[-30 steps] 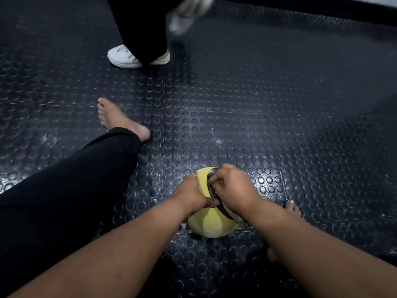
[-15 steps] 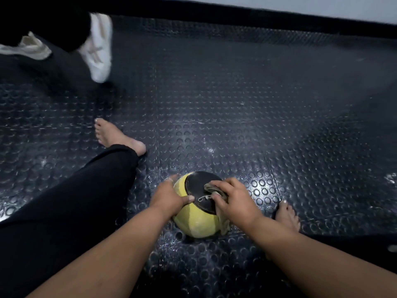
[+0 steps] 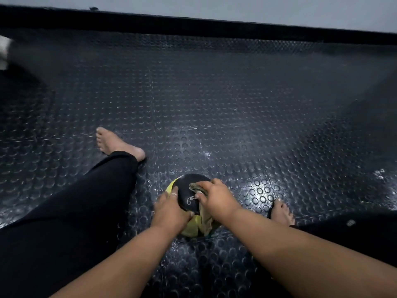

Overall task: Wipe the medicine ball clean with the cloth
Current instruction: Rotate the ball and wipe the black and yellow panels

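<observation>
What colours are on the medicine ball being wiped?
Yellow-green with a black panel, seen in the head view: medicine ball.

Gym-like room; black studded rubber floor [image 3: 214, 93]; medicine ball [image 3: 187, 231]
</observation>
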A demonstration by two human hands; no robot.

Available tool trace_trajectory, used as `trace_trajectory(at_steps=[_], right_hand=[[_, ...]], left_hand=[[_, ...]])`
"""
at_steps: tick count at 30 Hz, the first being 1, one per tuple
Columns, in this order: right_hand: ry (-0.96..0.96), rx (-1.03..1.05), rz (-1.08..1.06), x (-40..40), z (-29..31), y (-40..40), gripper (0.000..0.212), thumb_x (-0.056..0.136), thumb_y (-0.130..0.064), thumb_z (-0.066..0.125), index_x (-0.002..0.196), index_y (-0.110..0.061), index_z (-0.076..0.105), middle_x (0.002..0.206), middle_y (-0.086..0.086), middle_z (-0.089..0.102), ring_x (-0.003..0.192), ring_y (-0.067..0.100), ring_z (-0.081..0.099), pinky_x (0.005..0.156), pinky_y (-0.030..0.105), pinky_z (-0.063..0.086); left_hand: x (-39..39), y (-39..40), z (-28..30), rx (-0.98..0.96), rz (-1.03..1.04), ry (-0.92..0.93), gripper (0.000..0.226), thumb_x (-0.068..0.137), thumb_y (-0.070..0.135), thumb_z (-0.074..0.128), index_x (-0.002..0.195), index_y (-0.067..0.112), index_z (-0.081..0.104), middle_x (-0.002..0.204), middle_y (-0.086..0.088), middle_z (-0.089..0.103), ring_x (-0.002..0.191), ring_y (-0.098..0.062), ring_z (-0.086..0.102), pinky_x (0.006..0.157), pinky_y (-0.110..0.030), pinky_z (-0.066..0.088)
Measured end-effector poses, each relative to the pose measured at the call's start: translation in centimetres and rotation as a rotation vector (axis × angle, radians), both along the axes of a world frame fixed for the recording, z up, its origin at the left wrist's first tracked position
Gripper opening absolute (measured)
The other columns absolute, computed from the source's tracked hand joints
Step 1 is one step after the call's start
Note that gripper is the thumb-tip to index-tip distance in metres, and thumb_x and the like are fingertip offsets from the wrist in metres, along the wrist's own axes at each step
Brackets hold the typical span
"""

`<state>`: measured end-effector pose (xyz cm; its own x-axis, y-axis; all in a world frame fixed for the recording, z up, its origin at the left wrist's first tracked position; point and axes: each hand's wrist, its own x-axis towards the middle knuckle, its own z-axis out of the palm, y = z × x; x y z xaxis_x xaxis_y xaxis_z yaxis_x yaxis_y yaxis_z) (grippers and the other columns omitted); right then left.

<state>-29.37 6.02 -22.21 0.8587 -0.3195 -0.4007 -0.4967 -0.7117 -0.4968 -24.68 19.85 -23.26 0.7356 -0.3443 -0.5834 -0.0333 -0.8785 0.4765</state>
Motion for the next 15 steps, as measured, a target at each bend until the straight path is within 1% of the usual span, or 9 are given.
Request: trace_trajectory(at_steps=[3,5,7,8,9,11,13,15], right_hand=[[-0.007,0.015,-0.017,-0.3,0.4,-0.3,0.040,0.093,-0.027,0.053,0.133,-0.018,0.050,0.126,0.008,0.050,0.116,0.023,0.050,0.101,0.026,0.036],[-0.029,0.018,-0.084,-0.6,0.8,-0.6,0.039,0.092,-0.023,0.055,0.130,-0.016,0.049,0.123,0.006,0.055,0.111,0.020,0.054,0.096,0.024,0.039],[-0.027,0.018,-0.156,-0.9,1.1,-1.0,0.030,0.091,-0.020,0.057,0.119,-0.015,0.050,0.108,0.004,0.060,0.094,0.016,0.056,0.082,0.022,0.043],[-0.020,0.012,-0.171,-0.9,1.2,-1.1,0.024,0.090,-0.019,0.058,0.113,-0.015,0.051,0.101,0.002,0.060,0.089,0.015,0.055,0.077,0.022,0.042],[-0.018,0.005,-0.168,-1.0,1.2,-1.1,0.020,0.089,-0.019,0.059,0.108,-0.016,0.053,0.098,0.002,0.061,0.088,0.016,0.056,0.076,0.022,0.043],[-0.023,-0.009,-0.125,-0.9,1.0,-0.9,0.017,0.088,-0.018,0.061,0.105,-0.018,0.060,0.102,0.002,0.064,0.093,0.018,0.059,0.079,0.024,0.045],[-0.013,-0.009,-0.084,-0.8,0.9,-0.8,0.019,0.087,-0.019,0.063,0.106,-0.020,0.064,0.107,0.001,0.061,0.097,0.016,0.058,0.084,0.023,0.044],[0.007,-0.001,-0.061,-0.7,0.9,-1.2,0.023,0.086,-0.022,0.064,0.109,-0.023,0.065,0.109,0.000,0.057,0.098,0.015,0.056,0.085,0.020,0.040]], left_hand=[[-0.9,0.3,0.5,0.034,-0.218,-0.108,0.089,0.089,0.036,0.068,0.156,0.019,0.013,0.162,-0.002,0.007,0.148,-0.022,0.007,0.120,-0.038,0.021],[-1.3,0.5,1.0,0.047,-0.338,-0.109,0.088,0.092,0.034,0.064,0.157,0.017,0.008,0.163,0.000,0.001,0.150,-0.019,0.004,0.120,-0.038,0.021],[-1.6,0.7,1.3,0.051,-0.415,-0.089,0.087,0.093,0.027,0.062,0.157,0.017,0.003,0.164,0.001,-0.003,0.150,-0.017,0.008,0.119,-0.038,0.025],[-1.6,0.9,1.5,0.054,-0.442,-0.084,0.087,0.094,0.024,0.061,0.157,0.017,0.002,0.164,0.002,-0.005,0.150,-0.017,0.009,0.118,-0.038,0.027],[-1.6,1.0,1.6,0.060,-0.460,-0.084,0.087,0.093,0.021,0.061,0.157,0.016,0.001,0.164,0.001,-0.006,0.149,-0.017,0.011,0.117,-0.037,0.028],[-1.5,1.2,1.7,0.084,-0.485,-0.082,0.089,0.093,0.019,0.061,0.157,0.015,0.000,0.164,0.001,-0.008,0.149,-0.018,0.015,0.116,-0.038,0.031],[-1.4,1.5,2.0,0.122,-0.515,-0.066,0.091,0.092,0.019,0.062,0.157,0.016,-0.003,0.164,0.002,-0.011,0.147,-0.020,0.021,0.113,-0.038,0.034],[-1.2,1.8,2.1,0.137,-0.539,-0.045,0.095,0.092,0.024,0.064,0.157,0.018,-0.004,0.163,0.004,-0.013,0.146,-0.020,0.024,0.111,-0.038,0.036]])
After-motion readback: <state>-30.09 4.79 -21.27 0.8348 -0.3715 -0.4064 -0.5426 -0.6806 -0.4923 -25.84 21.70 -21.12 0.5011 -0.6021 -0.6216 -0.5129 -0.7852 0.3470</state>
